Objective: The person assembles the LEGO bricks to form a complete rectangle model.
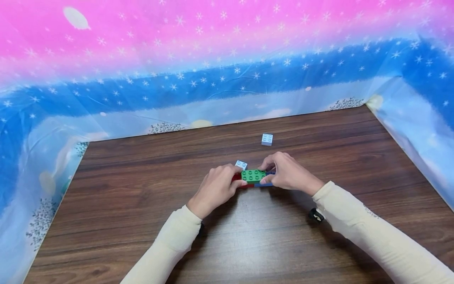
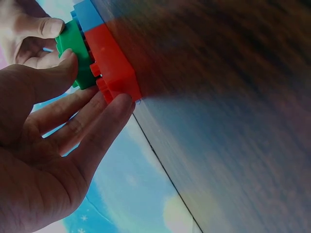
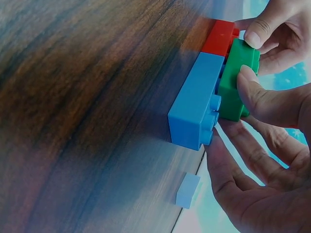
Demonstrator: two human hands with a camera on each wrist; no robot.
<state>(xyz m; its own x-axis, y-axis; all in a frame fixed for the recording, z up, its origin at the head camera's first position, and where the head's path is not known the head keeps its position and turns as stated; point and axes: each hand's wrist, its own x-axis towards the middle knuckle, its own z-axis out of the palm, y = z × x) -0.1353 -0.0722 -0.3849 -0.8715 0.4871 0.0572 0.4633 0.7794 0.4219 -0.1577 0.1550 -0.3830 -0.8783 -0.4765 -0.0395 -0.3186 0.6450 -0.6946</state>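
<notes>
A green building brick (image 1: 253, 176) with studs on top lies across a red brick (image 2: 111, 60) and a blue brick (image 3: 197, 94), which stand end to end on the table. In both wrist views a narrow gap with studs shows beneath the green brick; whether it touches them I cannot tell. My left hand (image 1: 217, 185) pinches its left end between thumb and fingers, one fingertip against the red brick. The other end is pinched by my right hand (image 1: 290, 173), with a finger near the blue brick's end.
Just behind the green brick stands a pale blue brick (image 1: 241, 164), partly hidden by the left hand. Another pale blue brick (image 1: 267, 139) is farther back on the wooden table (image 1: 134, 197). A snowflake-patterned cloth (image 1: 213, 85) borders the table's back and sides.
</notes>
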